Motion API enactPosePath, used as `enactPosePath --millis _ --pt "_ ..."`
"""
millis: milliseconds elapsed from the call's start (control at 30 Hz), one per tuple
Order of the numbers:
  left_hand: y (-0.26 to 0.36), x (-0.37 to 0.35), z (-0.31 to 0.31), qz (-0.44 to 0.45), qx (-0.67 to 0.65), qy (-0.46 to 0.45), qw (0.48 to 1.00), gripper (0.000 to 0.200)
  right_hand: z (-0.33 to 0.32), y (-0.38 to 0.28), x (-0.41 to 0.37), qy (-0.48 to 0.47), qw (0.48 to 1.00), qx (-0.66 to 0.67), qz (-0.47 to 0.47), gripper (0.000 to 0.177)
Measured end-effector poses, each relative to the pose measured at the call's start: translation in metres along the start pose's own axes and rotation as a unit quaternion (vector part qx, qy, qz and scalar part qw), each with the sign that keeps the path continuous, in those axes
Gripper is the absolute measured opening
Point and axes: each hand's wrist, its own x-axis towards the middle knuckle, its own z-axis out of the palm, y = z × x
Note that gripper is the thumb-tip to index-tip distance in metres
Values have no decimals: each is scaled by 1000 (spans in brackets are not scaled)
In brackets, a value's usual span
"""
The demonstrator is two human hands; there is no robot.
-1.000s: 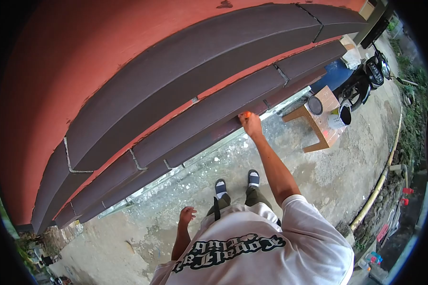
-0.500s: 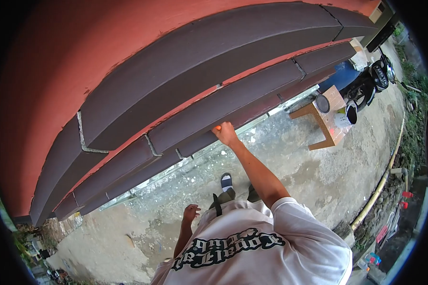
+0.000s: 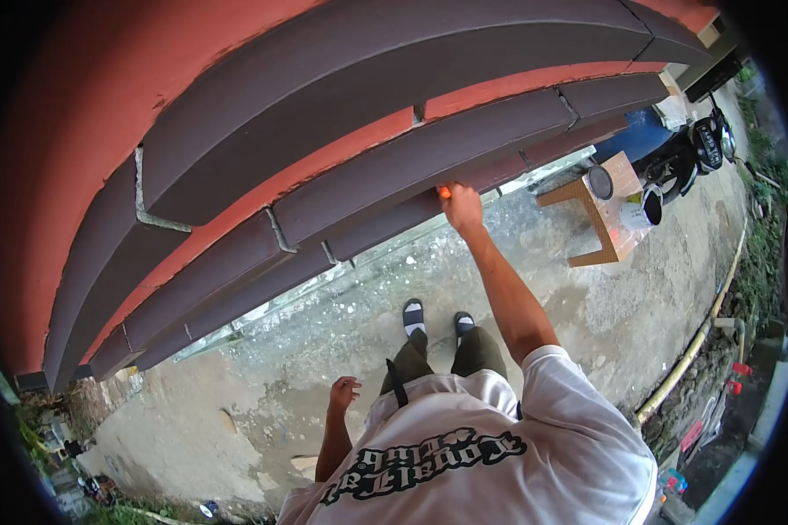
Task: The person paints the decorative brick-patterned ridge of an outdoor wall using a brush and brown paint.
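Observation:
My right hand (image 3: 462, 210) reaches up to the lower dark brown bands of the wall, its fingers wrapped round an orange handle (image 3: 445, 192). What the handle belongs to is hidden by the hand and the wall edge. Right by it is a dark brown band (image 3: 429, 166) running along the wall, with a more maroon stretch (image 3: 486, 175) below and to the right. My left hand (image 3: 344, 392) hangs at my side, fingers loosely bent and apart, with nothing visible in it.
Right of my arm stands a small tan table (image 3: 617, 197) bearing a white bucket (image 3: 636, 213) and a round dark lid (image 3: 599, 182). A motorcycle (image 3: 696, 149) is parked beyond it. Underfoot is stained concrete (image 3: 324, 324); a long pole (image 3: 687, 363) lies along the right edge.
My right hand has moved right along the wall with the orange handle. My view has shifted, so both feet now show. The left hand still hangs at my side.

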Motion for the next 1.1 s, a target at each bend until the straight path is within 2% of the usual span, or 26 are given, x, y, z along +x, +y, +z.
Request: enactPosePath --millis 100,167,233,333,433,467,500,533,633,733,867,933,1067,1100 --pt "-26 -16 16 -37 -1 4 999 28 9 -60 -20 -111 986 121 3 16" --pt "-38 -28 32 -49 -4 5 999 29 29 -66 -29 -137 973 187 0 16" --pt "-49 -37 48 -43 -1 15 999 31 28 -55 -28 -138 963 233 15 16" --pt "-63 -57 67 -30 -9 15 999 33 14 6 -17 -94 958 264 61 13" --pt "-78 -70 78 -18 -45 63 997 27 -28 63 7 -31 981 183 61 15" --pt "-82 -74 82 -2 -56 67 996 26 -49 68 14 -4 991 117 63 17" --pt "-87 -79 85 12 -66 71 995 25 -50 91 24 40 997 70 18 20" --pt "-90 -81 86 26 -73 74 994 24 -69 82 28 35 997 7 66 24" --pt "-90 -75 96 87 -66 63 992 22 -60 81 29 39 995 -84 25 23" --pt "-79 -57 101 83 -50 42 994 23 -20 43 5 31 992 -86 -82 24" --pt "-70 -12 114 96 -50 -11 994 20 27 -30 -26 1 995 33 -93 25" --pt "-73 -5 115 95 -33 -33 994 19 47 -58 -39 -39 985 164 -40 26" --pt "-82 1 114 79 -23 -25 996 17 65 -76 -50 -85 926 367 19 26" --pt "-88 3 112 73 -26 -22 997 17 66 -72 -48 -68 937 342 11 26"
